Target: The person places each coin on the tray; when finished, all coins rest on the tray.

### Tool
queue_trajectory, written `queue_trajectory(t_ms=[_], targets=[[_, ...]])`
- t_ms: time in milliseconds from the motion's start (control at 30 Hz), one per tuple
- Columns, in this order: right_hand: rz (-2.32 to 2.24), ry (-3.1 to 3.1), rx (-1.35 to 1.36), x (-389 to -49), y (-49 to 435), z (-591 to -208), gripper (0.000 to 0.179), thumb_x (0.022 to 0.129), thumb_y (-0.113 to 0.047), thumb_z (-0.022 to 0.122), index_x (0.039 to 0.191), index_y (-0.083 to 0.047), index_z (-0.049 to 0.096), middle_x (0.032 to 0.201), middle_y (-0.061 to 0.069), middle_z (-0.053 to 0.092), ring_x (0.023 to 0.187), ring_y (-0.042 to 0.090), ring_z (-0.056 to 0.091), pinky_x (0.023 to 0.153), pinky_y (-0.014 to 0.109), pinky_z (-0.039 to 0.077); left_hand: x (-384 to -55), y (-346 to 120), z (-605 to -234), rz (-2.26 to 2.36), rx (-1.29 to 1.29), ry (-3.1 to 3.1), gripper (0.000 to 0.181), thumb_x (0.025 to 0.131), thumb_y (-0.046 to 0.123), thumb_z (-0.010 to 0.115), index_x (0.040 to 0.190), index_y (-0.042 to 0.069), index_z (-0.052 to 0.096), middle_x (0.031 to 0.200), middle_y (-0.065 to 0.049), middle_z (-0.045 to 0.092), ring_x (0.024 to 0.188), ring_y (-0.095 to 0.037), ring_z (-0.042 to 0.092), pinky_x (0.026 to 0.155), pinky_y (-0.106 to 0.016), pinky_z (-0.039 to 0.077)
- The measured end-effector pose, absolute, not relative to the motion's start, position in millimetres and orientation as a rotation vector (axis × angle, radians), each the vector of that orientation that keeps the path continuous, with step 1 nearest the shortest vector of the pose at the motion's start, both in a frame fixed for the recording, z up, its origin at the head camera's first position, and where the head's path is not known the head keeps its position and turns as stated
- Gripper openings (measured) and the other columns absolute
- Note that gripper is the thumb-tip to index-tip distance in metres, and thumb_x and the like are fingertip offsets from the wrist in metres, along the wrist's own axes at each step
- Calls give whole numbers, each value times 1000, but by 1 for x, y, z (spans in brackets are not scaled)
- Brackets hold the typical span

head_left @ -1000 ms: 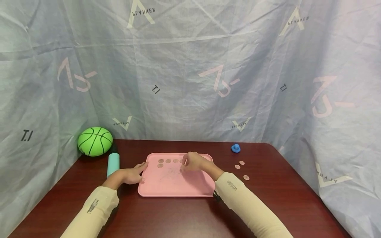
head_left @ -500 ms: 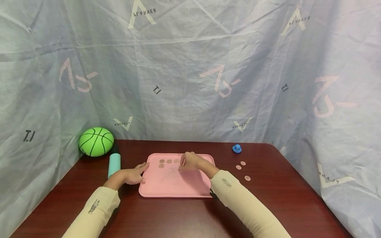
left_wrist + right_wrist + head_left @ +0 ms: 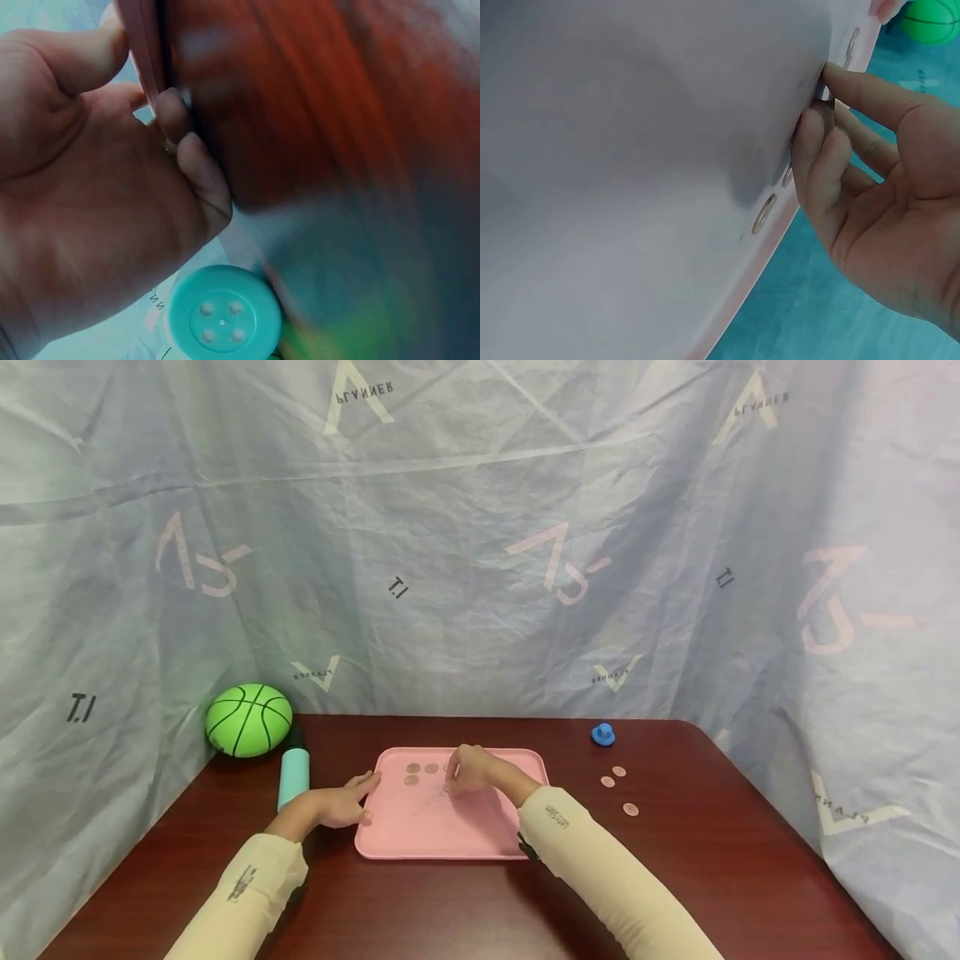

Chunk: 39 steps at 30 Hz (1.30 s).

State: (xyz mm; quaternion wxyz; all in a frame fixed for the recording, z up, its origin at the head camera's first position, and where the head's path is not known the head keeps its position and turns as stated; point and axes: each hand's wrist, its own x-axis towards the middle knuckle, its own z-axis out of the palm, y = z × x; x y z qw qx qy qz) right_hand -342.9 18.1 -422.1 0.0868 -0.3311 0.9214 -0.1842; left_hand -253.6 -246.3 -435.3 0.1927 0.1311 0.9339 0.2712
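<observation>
A pink tray (image 3: pixel 420 837) lies on the dark red table. My left hand (image 3: pixel 339 807) grips its left edge, thumb on one side of the rim and fingers curled at the other in the left wrist view. Over the tray's back half, my right hand (image 3: pixel 474 770) pinches a coin (image 3: pixel 447 789) down at the tray surface; the coin is mostly covered by the fingers. Left of that hand, several coins (image 3: pixel 413 768) sit in a row along the back, with one more just in front. The right wrist view shows another coin (image 3: pixel 763 214) flat near the rim.
Three loose coins (image 3: pixel 631 809) lie on the table (image 3: pixel 675 860) to the right of the tray. Behind them is a small blue hat-shaped object (image 3: pixel 603 735). At the left stand a green basketball (image 3: pixel 250 721) and a turquoise cylinder (image 3: pixel 294 777) with a dark end. Grey cloth hangs behind.
My right hand has slid left across the tray with the coin, covering more of the back row. The left hand has kept its hold. The whole view has shifted slightly.
</observation>
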Motion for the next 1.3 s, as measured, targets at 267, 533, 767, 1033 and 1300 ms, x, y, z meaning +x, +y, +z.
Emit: queue_trajectory(t_ms=[267,533,767,1033,1300], targets=[[-527,2764,-854,-341,4,-420,9,85,-20,78,81,-12,77,67,-8,64,66,7,53,65,22,46,-255,-248,-435,790,362,2624,82,92,13,61,157,-3,13,160,-31,8,147,-48,8,112,-65,14],[-651,2710,-758,-345,1,-429,12,84,-22,81,81,-12,75,59,-5,64,53,5,56,53,20,47,-253,-247,-440,783,347,2623,82,93,14,60,157,-2,13,160,-30,8,147,-47,9,113,-65,15],[-726,2685,-722,-350,2,-435,12,83,-22,82,82,-14,72,56,-4,61,52,5,56,52,20,47,-251,-246,-441,793,356,2625,81,92,12,60,156,-3,14,159,-31,9,146,-47,10,112,-64,17],[-715,2699,-730,-351,-3,-434,15,83,-24,82,84,-15,70,60,-4,60,55,7,57,54,21,44,-251,-245,-438,798,338,2625,81,92,12,61,156,-3,15,159,-30,9,146,-48,12,112,-64,17],[-675,2734,-752,-352,-8,-433,15,82,-27,82,84,-15,72,80,-5,60,74,10,49,65,23,42,-254,-246,-437,779,382,2608,82,92,15,59,156,-3,12,159,-32,5,146,-49,8,113,-64,15]])
